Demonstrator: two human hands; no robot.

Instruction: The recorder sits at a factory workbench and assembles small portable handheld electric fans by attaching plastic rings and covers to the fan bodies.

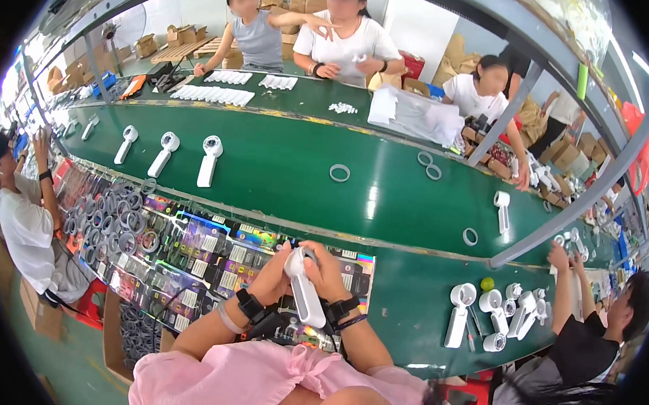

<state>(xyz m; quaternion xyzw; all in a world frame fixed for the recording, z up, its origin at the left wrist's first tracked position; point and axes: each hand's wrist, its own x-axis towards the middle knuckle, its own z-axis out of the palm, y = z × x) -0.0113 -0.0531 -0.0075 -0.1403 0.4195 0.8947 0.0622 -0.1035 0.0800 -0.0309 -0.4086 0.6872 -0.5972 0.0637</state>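
A white handheld fan [307,302] is between my hands, its round head up and its handle slanting down toward me. My left hand [271,274] is closed on the left side of the head. My right hand [324,274] wraps the head's right side, where a bit of grey shows at the rim. Fingertips of both hands meet near the top of the head. Under and left of my hands lie colourful printed packages [222,259]. A heap of grey rings [110,224] covers their left end.
A green conveyor [282,171] crosses ahead, carrying several white fans [209,160] and loose grey rings [339,173]. More fans [459,316] stand at the right with a screwdriver [470,335]. A grey metal post [566,208] slants across the right. Co-workers sit around the line.
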